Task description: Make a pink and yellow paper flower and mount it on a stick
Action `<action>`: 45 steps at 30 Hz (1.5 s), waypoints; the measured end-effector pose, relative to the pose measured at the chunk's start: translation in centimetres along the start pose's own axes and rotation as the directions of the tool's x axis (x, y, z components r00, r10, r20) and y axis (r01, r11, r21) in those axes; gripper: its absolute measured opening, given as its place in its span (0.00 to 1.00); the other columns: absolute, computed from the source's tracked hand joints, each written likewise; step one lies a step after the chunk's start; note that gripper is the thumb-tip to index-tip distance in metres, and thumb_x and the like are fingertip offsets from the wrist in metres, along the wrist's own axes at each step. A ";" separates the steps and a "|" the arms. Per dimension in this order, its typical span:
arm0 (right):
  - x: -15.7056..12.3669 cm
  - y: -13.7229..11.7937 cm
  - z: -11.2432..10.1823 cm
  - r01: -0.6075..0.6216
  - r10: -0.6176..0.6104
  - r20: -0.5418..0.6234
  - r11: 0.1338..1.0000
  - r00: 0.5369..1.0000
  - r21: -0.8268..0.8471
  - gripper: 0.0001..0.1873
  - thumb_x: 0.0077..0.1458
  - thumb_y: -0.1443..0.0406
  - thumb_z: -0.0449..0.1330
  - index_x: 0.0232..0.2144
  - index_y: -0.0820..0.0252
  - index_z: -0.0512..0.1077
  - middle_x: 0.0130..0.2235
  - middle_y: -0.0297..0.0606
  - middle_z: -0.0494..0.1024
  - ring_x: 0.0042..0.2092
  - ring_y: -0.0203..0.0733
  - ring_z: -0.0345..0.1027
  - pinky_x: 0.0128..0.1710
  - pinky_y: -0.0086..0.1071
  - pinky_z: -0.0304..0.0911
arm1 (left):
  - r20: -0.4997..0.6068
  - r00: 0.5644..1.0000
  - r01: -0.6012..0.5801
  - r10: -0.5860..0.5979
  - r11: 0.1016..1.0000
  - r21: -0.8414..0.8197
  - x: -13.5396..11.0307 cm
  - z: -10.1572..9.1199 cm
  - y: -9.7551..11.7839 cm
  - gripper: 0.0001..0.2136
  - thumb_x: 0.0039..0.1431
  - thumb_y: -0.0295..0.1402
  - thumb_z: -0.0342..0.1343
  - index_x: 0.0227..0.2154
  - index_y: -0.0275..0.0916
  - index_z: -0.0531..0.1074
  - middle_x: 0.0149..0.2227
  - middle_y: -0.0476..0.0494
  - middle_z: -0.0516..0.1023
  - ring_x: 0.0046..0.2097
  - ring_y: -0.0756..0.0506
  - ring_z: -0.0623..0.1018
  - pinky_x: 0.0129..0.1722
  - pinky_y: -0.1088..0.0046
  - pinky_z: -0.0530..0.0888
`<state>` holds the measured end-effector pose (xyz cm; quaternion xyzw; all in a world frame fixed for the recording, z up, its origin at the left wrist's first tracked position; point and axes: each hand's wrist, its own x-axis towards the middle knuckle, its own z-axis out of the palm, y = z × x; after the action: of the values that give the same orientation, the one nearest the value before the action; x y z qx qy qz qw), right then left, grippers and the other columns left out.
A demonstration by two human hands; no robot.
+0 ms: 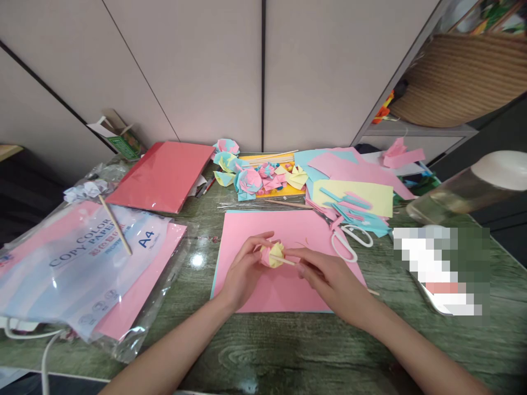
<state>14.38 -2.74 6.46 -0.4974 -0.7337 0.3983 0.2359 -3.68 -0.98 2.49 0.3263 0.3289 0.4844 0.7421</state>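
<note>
My left hand (244, 272) pinches a small yellow and pink paper flower (272, 254) over a pink sheet of paper (284, 288) on the green table (288, 351). My right hand (329, 277) grips a thin wooden stick (284, 260) whose tip goes into the flower. The stick's other end pokes out beyond my right hand. Both hands are closed on what they hold.
White-handled scissors (349, 241) lie right of the pink sheet. Behind are finished paper flowers (247, 178), coloured sheets and cut strips (354, 208). A packet of A4 colour paper (78, 263) with a stick on it lies left, a red folder (164, 175) behind, a clear jar (465, 189) at right.
</note>
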 end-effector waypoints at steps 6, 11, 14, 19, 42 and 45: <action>-0.1 -0.1 -0.1 -0.065 0.056 0.059 0.987 0.997 0.150 0.16 0.57 0.64 0.46 0.47 0.51 0.65 0.29 0.33 0.71 0.27 0.33 0.63 0.26 0.26 0.59 | 0.031 0.999 -0.039 0.038 0.998 0.047 -0.2 0.1 0.0 0.09 0.51 0.26 0.47 0.31 0.38 0.71 0.52 0.43 0.62 0.54 0.39 0.63 0.47 0.62 0.64; -0.1 0.3 -0.4 -0.173 0.094 0.220 0.910 0.971 0.376 0.16 0.56 0.60 0.48 0.47 0.55 0.63 0.26 0.31 0.66 0.25 0.31 0.59 0.24 0.25 0.58 | 0.106 0.992 -0.083 0.067 0.985 0.152 -0.3 -0.2 -0.1 0.09 0.53 0.28 0.46 0.33 0.39 0.72 0.51 0.42 0.63 0.53 0.39 0.65 0.50 0.60 0.62; -0.1 0.5 -0.5 -0.210 0.078 0.292 0.866 0.953 0.453 0.15 0.56 0.60 0.49 0.45 0.55 0.62 0.25 0.29 0.62 0.24 0.30 0.58 0.24 0.25 0.57 | 0.162 0.978 -0.174 0.129 0.935 0.309 -0.5 -0.4 -0.1 0.10 0.55 0.30 0.45 0.33 0.39 0.72 0.49 0.41 0.65 0.52 0.40 0.65 0.52 0.60 0.60; -0.3 0.4 -0.5 -0.234 0.086 0.325 0.861 0.942 0.451 0.10 0.57 0.60 0.48 0.39 0.57 0.62 0.24 0.28 0.61 0.25 0.30 0.57 0.24 0.24 0.55 | 0.244 0.950 -0.293 0.196 0.829 0.476 -0.8 -0.1 0.3 0.11 0.57 0.32 0.45 0.34 0.40 0.72 0.47 0.39 0.67 0.52 0.41 0.64 0.53 0.62 0.58; 0.0 0.4 -0.6 -0.081 0.070 0.153 0.995 0.986 0.065 0.06 0.58 0.66 0.46 0.35 0.55 0.62 0.31 0.30 0.68 0.30 0.33 0.60 0.30 0.26 0.54 | 0.136 0.950 -0.278 0.282 0.559 0.781 -0.7 -0.1 -0.4 0.12 0.43 0.29 0.60 0.34 0.42 0.70 0.32 0.46 0.69 0.35 0.46 0.66 0.35 0.71 0.62; -0.1 0.2 -0.5 -0.075 0.069 0.172 0.997 0.983 0.028 0.07 0.58 0.67 0.46 0.35 0.55 0.62 0.32 0.30 0.69 0.31 0.33 0.61 0.30 0.25 0.53 | 0.143 0.947 -0.276 0.289 0.499 0.822 -0.6 -0.2 -0.5 0.10 0.43 0.32 0.61 0.31 0.41 0.70 0.31 0.47 0.71 0.33 0.47 0.67 0.33 0.73 0.62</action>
<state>14.92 -2.56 6.58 -0.4836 -0.7258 0.4603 0.1662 -3.76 -1.66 2.05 0.6840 0.4658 0.3871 0.4066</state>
